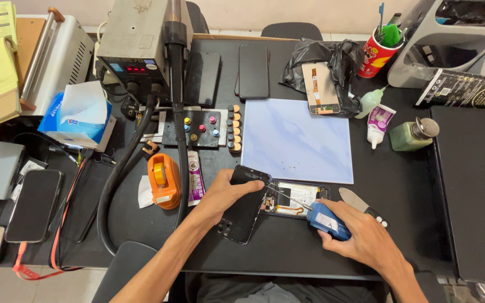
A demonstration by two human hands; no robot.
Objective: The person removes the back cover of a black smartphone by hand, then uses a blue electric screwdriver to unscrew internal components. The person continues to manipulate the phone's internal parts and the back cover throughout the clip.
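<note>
My left hand (224, 194) grips a black phone screen panel (243, 212), lifted and tilted away from an opened phone body (300, 197) that lies on the black table. My right hand (360, 237) holds a blue-handled screwdriver (324, 219), and its thin metal shaft points left into the phone body near the lifted panel's edge. The phone's inner parts, white and orange, show between my hands.
A pale blue mat (296, 139) lies just behind the phone. An orange tape dispenser (163, 180), a glue tube (195, 177), a metal pry tool (356, 199) and a thick black hose (120, 168) are close by. Several phones lie at left (33, 205). A green bottle (412, 134) stands at right.
</note>
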